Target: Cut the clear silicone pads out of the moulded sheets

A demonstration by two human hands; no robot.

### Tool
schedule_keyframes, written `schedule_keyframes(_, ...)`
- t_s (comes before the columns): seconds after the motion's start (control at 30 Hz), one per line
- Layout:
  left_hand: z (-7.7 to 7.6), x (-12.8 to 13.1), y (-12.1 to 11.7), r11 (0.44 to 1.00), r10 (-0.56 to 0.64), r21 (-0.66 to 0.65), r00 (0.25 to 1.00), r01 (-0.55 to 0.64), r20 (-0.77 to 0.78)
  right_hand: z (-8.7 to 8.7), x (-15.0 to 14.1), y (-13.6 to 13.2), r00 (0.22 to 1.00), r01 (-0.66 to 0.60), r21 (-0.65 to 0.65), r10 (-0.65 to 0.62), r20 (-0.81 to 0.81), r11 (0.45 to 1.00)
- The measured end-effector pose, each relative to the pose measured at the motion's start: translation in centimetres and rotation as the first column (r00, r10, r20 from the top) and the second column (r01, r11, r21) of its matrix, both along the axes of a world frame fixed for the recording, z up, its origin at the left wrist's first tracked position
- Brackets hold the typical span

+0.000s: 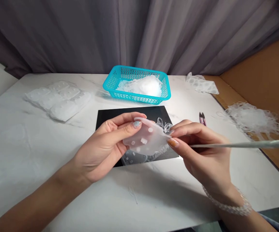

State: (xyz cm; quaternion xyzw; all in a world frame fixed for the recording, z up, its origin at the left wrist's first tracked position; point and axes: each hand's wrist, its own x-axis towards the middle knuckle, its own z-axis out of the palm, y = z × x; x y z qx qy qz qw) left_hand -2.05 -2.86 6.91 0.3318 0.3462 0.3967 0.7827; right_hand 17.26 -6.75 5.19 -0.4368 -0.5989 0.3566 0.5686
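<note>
My left hand (103,148) cradles a translucent white silicone mould piece (145,137) with several small raised square and round spots. My right hand (197,151) pinches the piece's right edge between thumb and fingers, where thin white scraps curl off it. That hand also holds a long, thin, pale rod (241,144) that runs out past the right side of the picture. Below the hands lies a black sheet (110,119), partly hidden by them, with a glossy reflection of the piece.
A teal plastic basket (136,85) holding translucent white pieces stands at the back of the marble-patterned table (20,145). A white moulded sheet (58,100) lies back left, and a crumpled sheet (201,83) lies back right. Pink-handled snips (202,118) and a tangled heap of white trimmings (249,119) lie right.
</note>
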Motion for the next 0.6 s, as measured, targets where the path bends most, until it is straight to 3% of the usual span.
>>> schedule_keyframes(0.13,-0.1,-0.4,0.4,0.994,-0.08,0.073,0.995,0.084,-0.055,0.3,0.0,-0.1,0.999,0.011,0.019,-0.012,0.033,1.0)
schedule_keyframes(0.27,0.3,-1.1,1.0,0.93,-0.194,0.259,0.946,0.261,-0.259,1.0,-0.2,-0.4,0.993,0.018,0.034,-0.022,0.115,0.999)
schedule_keyframes(0.43,0.8,-0.9,0.4,0.861,-0.109,0.377,0.848,0.341,-0.519,1.2,-0.3,-0.6,0.982,-0.042,0.004,0.041,0.186,0.999)
schedule_keyframes(0.6,0.9,-0.7,-0.5,0.847,-0.036,0.438,0.855,0.301,-0.517,1.2,-0.4,-0.5,0.991,-0.052,-0.041,0.056,0.121,0.998)
